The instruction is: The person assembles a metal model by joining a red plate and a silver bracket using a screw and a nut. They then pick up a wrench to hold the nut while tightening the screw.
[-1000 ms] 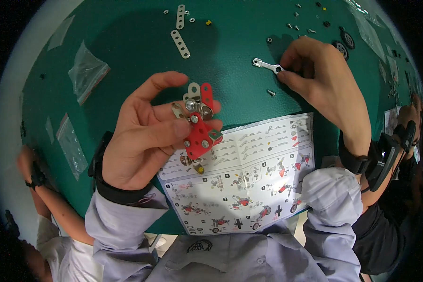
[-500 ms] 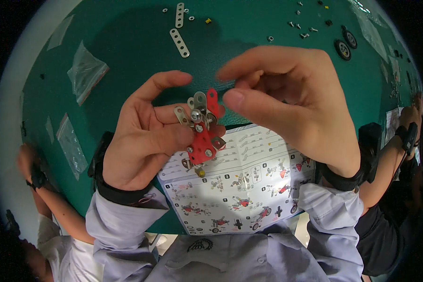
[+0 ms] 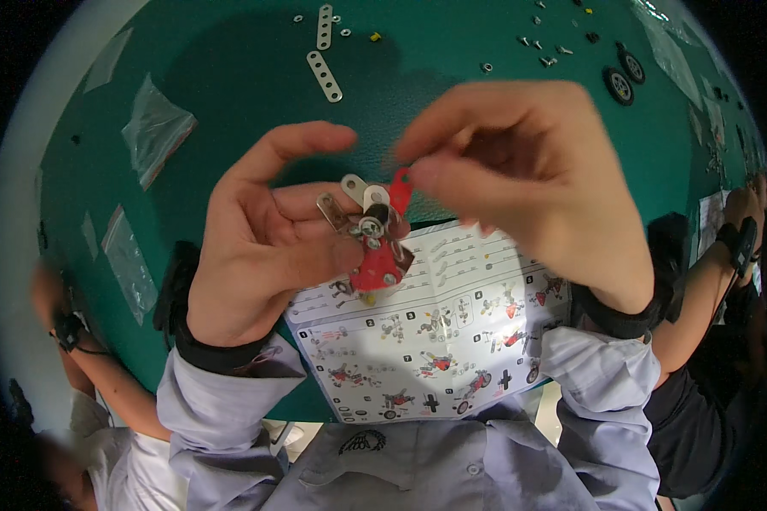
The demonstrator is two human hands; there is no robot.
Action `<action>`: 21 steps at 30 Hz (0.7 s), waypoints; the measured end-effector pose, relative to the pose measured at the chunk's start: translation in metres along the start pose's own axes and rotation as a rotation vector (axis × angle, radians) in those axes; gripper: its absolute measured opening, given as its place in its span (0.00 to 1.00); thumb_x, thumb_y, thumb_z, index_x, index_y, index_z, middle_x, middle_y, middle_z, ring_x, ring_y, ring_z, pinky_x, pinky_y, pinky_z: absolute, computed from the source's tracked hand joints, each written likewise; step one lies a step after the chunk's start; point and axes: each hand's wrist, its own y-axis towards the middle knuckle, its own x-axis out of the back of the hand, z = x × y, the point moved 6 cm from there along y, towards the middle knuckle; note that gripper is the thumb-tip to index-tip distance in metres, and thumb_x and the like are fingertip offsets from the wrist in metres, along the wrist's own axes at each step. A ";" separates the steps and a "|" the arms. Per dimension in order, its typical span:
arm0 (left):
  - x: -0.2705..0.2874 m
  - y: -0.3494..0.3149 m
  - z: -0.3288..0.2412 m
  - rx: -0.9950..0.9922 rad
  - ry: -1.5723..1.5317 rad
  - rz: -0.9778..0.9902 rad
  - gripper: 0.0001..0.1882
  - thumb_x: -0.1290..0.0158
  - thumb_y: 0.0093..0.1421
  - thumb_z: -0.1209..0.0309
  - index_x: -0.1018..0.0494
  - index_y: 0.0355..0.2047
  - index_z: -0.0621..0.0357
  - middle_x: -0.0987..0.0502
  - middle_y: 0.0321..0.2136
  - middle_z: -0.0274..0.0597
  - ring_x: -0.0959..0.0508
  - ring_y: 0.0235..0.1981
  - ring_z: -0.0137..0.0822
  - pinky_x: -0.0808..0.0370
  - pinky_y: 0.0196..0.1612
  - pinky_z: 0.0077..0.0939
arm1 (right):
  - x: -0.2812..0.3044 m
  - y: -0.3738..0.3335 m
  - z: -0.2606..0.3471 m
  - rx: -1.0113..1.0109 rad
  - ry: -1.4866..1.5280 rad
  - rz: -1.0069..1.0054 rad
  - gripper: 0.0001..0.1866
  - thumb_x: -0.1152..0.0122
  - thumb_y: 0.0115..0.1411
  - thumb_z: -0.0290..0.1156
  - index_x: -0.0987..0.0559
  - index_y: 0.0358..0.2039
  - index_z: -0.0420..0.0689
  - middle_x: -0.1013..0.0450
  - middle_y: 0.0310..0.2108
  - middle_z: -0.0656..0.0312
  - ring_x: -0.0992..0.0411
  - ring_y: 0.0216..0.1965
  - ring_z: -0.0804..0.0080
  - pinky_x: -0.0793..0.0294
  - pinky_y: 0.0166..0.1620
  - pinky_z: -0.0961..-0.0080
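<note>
My left hand [image 3: 268,230] grips a small metal model [image 3: 373,272] between thumb and fingers, its index finger raised free. The model joins red perforated plates with silver strips, bolts and a dark round piece near its middle. At its upper end, a red tab [image 3: 400,191] sticks out beside the rounded silver strips. My right hand [image 3: 520,179] has its thumb and index finger closed at the tip of this tab; motion blur smears the fingertips. Beneath both hands lies a printed instruction sheet [image 3: 418,366] with assembly pictures.
Perforated silver strips [image 3: 324,77] lie on the green table [image 3: 247,51]. Farther right are loose screws [image 3: 548,61] and two black wheels [image 3: 619,86]. Plastic bags [image 3: 158,123] rest at the left. Other people's arms show at left [image 3: 115,383] and right [image 3: 699,319].
My right thumb and index finger have come onto the red tab, from which they stood apart. The model has tilted and shifted slightly right in my left hand.
</note>
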 end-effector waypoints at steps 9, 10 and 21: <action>-0.011 -0.027 -0.032 -0.791 0.887 -0.085 0.31 0.50 0.47 0.91 0.44 0.52 0.64 0.27 0.42 0.65 0.23 0.43 0.52 0.25 0.46 0.39 | -0.014 -0.004 0.001 -0.250 0.225 0.203 0.06 0.45 0.56 0.22 0.23 0.33 0.33 0.25 0.24 0.59 0.27 0.21 0.78 0.28 0.22 0.85; -0.020 -0.033 -0.033 -0.942 1.092 -0.025 0.31 0.49 0.47 0.91 0.43 0.52 0.64 0.27 0.42 0.65 0.24 0.43 0.53 0.25 0.46 0.41 | -0.013 -0.004 0.006 -0.248 0.222 0.203 0.06 0.45 0.56 0.22 0.23 0.33 0.33 0.25 0.24 0.59 0.27 0.21 0.78 0.28 0.22 0.85; -0.042 -0.039 -0.030 -1.242 1.467 0.044 0.31 0.46 0.47 0.91 0.41 0.51 0.59 0.24 0.36 0.63 0.22 0.37 0.60 0.24 0.41 0.49 | -0.021 -0.005 0.003 -0.291 0.348 0.217 0.08 0.39 0.49 0.14 0.25 0.31 0.33 0.25 0.26 0.57 0.24 0.26 0.75 0.23 0.30 0.84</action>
